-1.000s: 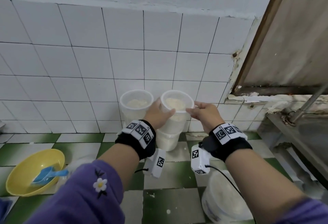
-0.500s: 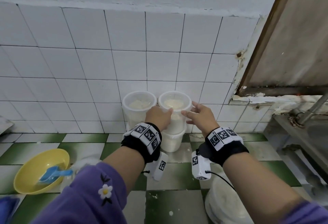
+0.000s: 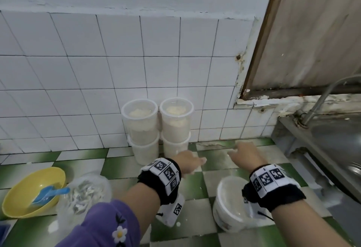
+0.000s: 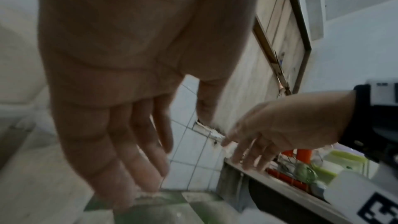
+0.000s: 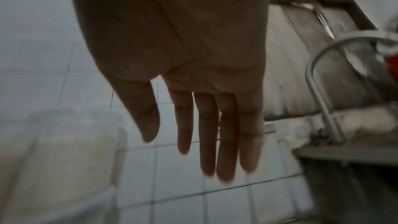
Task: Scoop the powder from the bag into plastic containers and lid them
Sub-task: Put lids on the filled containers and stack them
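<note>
Four plastic containers (image 3: 157,127) of pale powder, stacked two by two, stand against the tiled wall (image 3: 117,74) on the green-checked bench (image 3: 125,170). Left hand (image 3: 189,163) and right hand (image 3: 244,156) hover in front, fingers loosely extended, holding nothing. Yellow bowl (image 3: 29,194) with blue scoop (image 3: 50,193) lies left, beside a clear bag (image 3: 86,197).
</note>
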Motion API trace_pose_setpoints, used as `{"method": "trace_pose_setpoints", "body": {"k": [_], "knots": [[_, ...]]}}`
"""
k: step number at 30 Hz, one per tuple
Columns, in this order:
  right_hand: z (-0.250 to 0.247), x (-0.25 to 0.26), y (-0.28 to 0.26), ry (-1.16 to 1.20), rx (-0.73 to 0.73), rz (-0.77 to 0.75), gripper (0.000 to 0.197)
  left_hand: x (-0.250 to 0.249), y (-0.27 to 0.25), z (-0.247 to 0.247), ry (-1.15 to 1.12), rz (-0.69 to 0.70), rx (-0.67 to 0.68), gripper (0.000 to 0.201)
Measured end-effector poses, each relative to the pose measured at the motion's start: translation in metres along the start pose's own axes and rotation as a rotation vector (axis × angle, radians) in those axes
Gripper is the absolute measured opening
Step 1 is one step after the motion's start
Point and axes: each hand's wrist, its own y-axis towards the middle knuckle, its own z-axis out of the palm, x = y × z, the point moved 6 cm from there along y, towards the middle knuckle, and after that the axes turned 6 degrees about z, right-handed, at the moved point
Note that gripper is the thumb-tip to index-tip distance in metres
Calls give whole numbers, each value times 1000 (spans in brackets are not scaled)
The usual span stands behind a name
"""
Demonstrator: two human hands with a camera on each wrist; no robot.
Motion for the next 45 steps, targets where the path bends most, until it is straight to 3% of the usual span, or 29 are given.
{"method": "trace_pose_setpoints", "body": {"k": [2,4,9,11,15,23,26,32,35,38,41,45], "knots": [[24,-29,-4,-147,89,52,31,5,-4,25,2,-40,81,58],[46,-48,-11,-150,166,66,38,9,-10,45,-43,-48,106,58],[62,-88,-42,116,157,82,25,19,-27,95,-246,-130,142,40],[69,-104,-56,270,199,93,27,22,-30,110,-311,-122,113,44],[70,-109,-72,543,171,102,36,20,-35,113,-370,-74,-68,42],[80,-26,-81,630,325,-37,30,65,-79,64,-427,-164,-432,26],[90,22,-85,692,367,-82,25,89,-96,26,-353,-154,-542,31],[107,124,-98,726,300,-245,17,136,-131,-53,-570,-142,-668,25],[116,177,-102,719,232,-330,21,159,-141,-97,-600,-104,-706,19],[125,228,-102,757,159,-424,37,178,-139,-142,-638,-73,-705,20],[130,267,-97,779,90,-437,45,192,-132,-185,-688,-62,-698,21],[139,313,-87,851,113,-460,56,208,-120,-231,-710,-94,-680,15]]}}
